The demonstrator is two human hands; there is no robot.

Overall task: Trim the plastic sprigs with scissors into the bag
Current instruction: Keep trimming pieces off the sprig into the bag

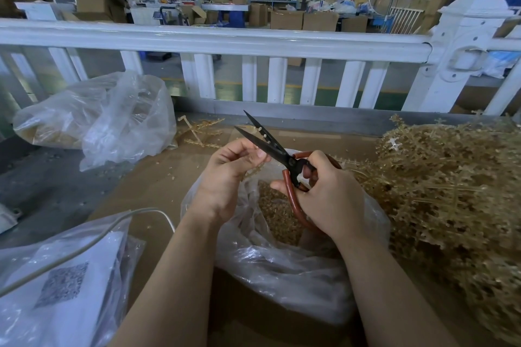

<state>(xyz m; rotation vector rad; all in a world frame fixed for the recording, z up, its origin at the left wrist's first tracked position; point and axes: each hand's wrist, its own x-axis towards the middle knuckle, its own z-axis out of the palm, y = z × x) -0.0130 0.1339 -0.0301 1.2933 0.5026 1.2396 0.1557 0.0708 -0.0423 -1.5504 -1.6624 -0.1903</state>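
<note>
My right hand (327, 194) grips the red-brown loop handles of black scissors (270, 145), whose blades stand apart and point up and to the left. My left hand (231, 175) pinches a thin tan plastic sprig (253, 171) just left of the blades, with small bits of it showing between them. Both hands hover over an open clear plastic bag (282, 262) that holds a heap of tan trimmed pieces (277, 214). A big pile of untrimmed tan sprigs (439, 191) lies to the right.
A second clear bag (112, 121) with tan material sits at the back left. A clear bag with white printed sheets (64, 284) and a grey cable (84, 248) lies at the front left. Loose sprigs (200, 132) lie behind. A white fence (253, 45) borders the brown cardboard worktop (158, 186).
</note>
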